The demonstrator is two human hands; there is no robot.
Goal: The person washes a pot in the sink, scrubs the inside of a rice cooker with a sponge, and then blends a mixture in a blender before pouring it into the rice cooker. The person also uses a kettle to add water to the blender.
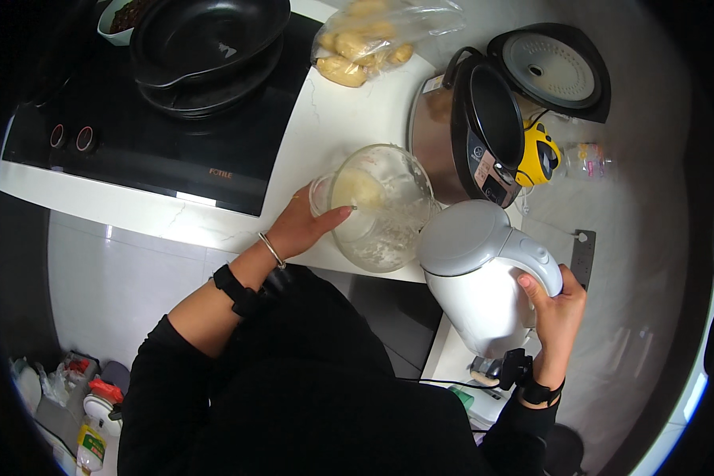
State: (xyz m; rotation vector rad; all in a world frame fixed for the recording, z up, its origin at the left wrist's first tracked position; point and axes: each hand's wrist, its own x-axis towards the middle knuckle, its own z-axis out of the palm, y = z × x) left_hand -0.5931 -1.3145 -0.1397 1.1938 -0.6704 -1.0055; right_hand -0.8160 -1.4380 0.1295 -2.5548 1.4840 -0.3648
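My left hand [300, 223] is around the near left side of a clear glass bowl [390, 241], its thumb over the glass. Pale smears cover the bowl's wall, and a pale yellowish patch shows towards its bottom. In my right hand [556, 318] is the grey handle of a white electric kettle [482, 303] with a grey lid. The kettle's lid is down, and its front end sits close beside the bowl's right rim. Whether any water runs from the spout is hidden.
A rice cooker [437, 137] with its lid [550, 71] raised stands behind the bowl. A plastic bag of potatoes [363, 47] lies farther back. At left, black pans [208, 41] rest on a FOTILE cooktop [154, 157]. A yellow object [535, 154] is beside the cooker.
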